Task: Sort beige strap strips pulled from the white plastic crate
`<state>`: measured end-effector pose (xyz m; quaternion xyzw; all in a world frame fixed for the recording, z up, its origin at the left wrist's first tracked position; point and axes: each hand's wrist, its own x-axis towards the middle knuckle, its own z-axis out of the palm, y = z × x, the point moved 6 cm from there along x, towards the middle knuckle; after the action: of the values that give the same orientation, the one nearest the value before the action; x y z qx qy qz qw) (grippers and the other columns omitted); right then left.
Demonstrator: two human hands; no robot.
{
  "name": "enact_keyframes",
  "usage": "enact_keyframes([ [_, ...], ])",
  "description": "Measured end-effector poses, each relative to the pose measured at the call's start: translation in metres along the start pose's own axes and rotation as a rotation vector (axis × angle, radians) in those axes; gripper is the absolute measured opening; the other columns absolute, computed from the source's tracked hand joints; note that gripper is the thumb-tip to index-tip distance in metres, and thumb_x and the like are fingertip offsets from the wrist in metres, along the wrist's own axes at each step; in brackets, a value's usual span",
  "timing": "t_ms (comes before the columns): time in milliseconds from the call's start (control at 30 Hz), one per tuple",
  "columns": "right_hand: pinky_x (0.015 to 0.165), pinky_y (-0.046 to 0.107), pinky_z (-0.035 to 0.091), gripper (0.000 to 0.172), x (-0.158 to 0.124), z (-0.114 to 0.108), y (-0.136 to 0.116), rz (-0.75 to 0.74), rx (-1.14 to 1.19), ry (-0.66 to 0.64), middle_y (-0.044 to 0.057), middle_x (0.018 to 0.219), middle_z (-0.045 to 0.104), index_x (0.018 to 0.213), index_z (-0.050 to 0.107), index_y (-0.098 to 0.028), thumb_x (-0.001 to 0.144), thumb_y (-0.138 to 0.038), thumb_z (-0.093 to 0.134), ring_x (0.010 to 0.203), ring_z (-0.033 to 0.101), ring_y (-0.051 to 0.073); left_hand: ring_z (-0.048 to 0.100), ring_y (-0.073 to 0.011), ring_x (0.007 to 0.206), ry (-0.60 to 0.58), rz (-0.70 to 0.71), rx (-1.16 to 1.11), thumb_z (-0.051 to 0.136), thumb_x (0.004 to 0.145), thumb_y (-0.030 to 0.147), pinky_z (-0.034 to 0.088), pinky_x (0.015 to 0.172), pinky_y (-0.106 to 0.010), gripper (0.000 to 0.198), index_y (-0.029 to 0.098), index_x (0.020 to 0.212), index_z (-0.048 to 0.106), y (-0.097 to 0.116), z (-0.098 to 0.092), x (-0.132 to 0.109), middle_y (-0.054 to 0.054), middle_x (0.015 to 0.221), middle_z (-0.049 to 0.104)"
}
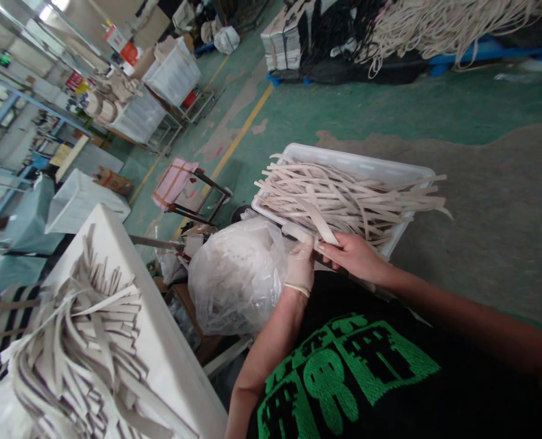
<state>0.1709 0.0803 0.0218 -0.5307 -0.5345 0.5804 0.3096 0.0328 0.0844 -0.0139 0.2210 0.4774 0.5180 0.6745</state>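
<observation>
My right hand (355, 255) is closed around a flat beige strap (320, 219), whose free end points up and away over the tray. Close beside it, my left hand (300, 263), in a thin whitish glove, has its fingers bent and closed on what looks like part of a pale strap; its fingertips are partly hidden. Just beyond both hands, a white plastic tray (357, 160) holds a loose heap of similar straps (339, 195). Several strap ends hang over the tray's right side.
Left of my hands bulges a clear plastic bag (238, 274) with pale contents. A white table (161, 323) at lower left carries a pile of straps (83, 341). Beyond stand a pink-topped stool (174, 183) and wheeled white bins (172, 70). Strap bundles (439, 30) lie on blue pallets.
</observation>
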Motion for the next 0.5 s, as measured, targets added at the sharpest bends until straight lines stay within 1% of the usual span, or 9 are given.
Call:
enact_keyframes([
  [100,0.048,0.027,0.046,0.031,0.000,0.003,0.001,0.008,-0.006,-0.116,0.005,0.069,0.071,0.081,0.067,-0.019,0.086,-0.049,0.061,0.050,0.063,0.017,0.073,-0.0249,0.103,0.130,0.033,-0.054,0.085,0.076,0.048,0.051,0.103,-0.042,0.034,0.017,0.086,0.077,0.014,-0.015,0.004,-0.008,0.092,0.078],
  [167,0.046,0.027,0.044,0.029,-0.001,0.004,0.005,0.035,-0.035,-0.148,0.005,0.065,0.070,0.078,0.066,-0.019,0.086,-0.047,0.062,0.047,0.061,0.016,0.071,-0.0265,0.113,0.201,0.049,-0.070,0.082,0.079,0.045,0.049,0.107,-0.041,0.031,0.016,0.090,0.078,0.024,-0.026,0.006,-0.010,0.100,0.079],
  [233,0.044,0.026,0.041,0.028,0.002,0.006,0.004,0.041,-0.060,-0.109,0.004,0.063,0.068,0.077,0.066,-0.019,0.086,-0.046,0.064,0.045,0.058,0.015,0.071,-0.0285,0.117,0.196,0.035,-0.039,0.082,0.079,0.043,0.050,0.108,-0.042,0.028,0.016,0.088,0.078,0.024,-0.027,0.006,-0.010,0.099,0.080],
  [300,0.043,0.026,0.040,0.027,0.007,0.008,0.001,0.031,-0.044,-0.045,0.003,0.063,0.067,0.079,0.066,-0.019,0.087,-0.045,0.064,0.045,0.057,0.015,0.071,-0.0303,0.115,0.153,0.002,0.025,0.082,0.079,0.044,0.051,0.108,-0.044,0.027,0.018,0.080,0.077,0.016,-0.022,0.003,-0.009,0.092,0.080],
  [367,0.044,0.025,0.042,0.026,0.013,0.010,-0.004,0.015,-0.001,-0.025,0.003,0.065,0.068,0.080,0.067,-0.019,0.087,-0.044,0.063,0.048,0.059,0.015,0.071,-0.0321,0.114,0.136,-0.011,0.075,0.082,0.080,0.046,0.050,0.107,-0.045,0.030,0.018,0.072,0.074,0.008,-0.018,0.001,-0.009,0.085,0.079],
  [433,0.046,0.025,0.044,0.028,0.014,0.012,-0.005,0.002,0.018,-0.075,0.004,0.067,0.069,0.078,0.068,-0.018,0.088,-0.044,0.062,0.050,0.061,0.015,0.070,-0.0331,0.116,0.142,0.016,0.062,0.082,0.080,0.046,0.049,0.109,-0.046,0.031,0.017,0.076,0.075,0.009,-0.021,0.001,-0.011,0.088,0.079],
  [500,0.047,0.025,0.045,0.030,0.009,0.011,-0.002,0.007,-0.001,-0.151,0.005,0.067,0.070,0.075,0.068,-0.018,0.089,-0.043,0.062,0.051,0.062,0.015,0.069,-0.0320,0.120,0.164,0.051,0.002,0.083,0.078,0.046,0.047,0.111,-0.045,0.032,0.015,0.085,0.077,0.015,-0.029,0.004,-0.012,0.098,0.080],
])
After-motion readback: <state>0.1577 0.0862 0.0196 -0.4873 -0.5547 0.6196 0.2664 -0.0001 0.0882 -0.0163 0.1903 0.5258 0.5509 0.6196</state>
